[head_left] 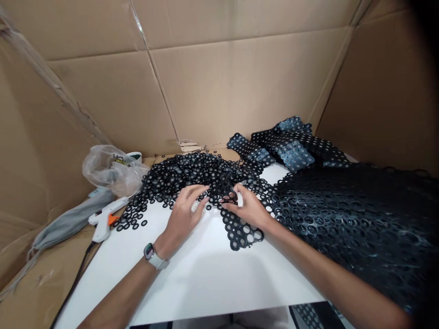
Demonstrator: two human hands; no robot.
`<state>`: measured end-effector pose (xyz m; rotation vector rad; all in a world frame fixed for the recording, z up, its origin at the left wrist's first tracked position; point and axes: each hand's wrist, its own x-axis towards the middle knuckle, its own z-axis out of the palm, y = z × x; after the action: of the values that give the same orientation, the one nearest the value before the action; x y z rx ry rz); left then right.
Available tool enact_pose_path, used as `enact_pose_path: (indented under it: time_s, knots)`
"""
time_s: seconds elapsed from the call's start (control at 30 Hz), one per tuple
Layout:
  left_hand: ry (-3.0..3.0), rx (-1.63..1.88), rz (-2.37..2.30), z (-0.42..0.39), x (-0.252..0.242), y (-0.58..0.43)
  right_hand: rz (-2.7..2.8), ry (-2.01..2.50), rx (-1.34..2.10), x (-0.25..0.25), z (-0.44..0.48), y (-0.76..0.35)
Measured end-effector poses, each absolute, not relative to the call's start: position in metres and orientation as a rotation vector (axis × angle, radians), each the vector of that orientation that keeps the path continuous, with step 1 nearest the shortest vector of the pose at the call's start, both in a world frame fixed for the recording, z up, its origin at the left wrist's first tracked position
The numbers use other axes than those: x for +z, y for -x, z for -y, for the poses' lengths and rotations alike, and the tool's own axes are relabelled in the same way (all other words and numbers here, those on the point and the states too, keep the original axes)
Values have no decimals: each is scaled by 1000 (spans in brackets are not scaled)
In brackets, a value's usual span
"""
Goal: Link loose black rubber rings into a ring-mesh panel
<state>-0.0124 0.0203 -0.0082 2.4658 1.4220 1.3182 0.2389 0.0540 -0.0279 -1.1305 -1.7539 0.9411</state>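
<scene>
My right hand pinches the edge of a small mesh of joined black rings. Part of the mesh stands up at the fingertips, and its lower corner rests on the white tabletop under my wrist. My left hand, with a pale-strapped watch on the wrist, is at the front edge of a heap of loose black rings. Its thumb and fingers are apart, and I see nothing between them. A few single rings lie between the two hands.
A white glue gun with an orange trigger lies at the left, its cord running forward. Behind it are a clear plastic bag and a grey cloth pouch. Large ring mesh covers the right side; folded pieces lie behind. Cardboard walls enclose the table.
</scene>
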Motion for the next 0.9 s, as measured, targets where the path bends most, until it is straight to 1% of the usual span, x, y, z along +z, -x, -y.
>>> enact_pose_path:
  time_s: [0.1,0.17,0.37,0.63,0.77,0.9]
  knots:
    - [-2685,1161,-1175,-11,-11,-3,1766,1122,1027,-31,-54,-243]
    - [-2740,1102,-1120,-9,-12,-7,1790,1110,1092,-31,-55,-248]
    - [-2631,1134,-1218,-10,-17,-5,1776,1024,1150,-28,-54,-247]
    - [-2577,1217,-1209,-10,-18,-6,1779,901,1090,-19,-48,-240]
    - [-2550,1199,-1226,-8,-17,-11,1801,882,1021,-17,-47,-240]
    - [-2416,1219,-1379,-11,-13,-13,1821,898,971,-16,-46,-238]
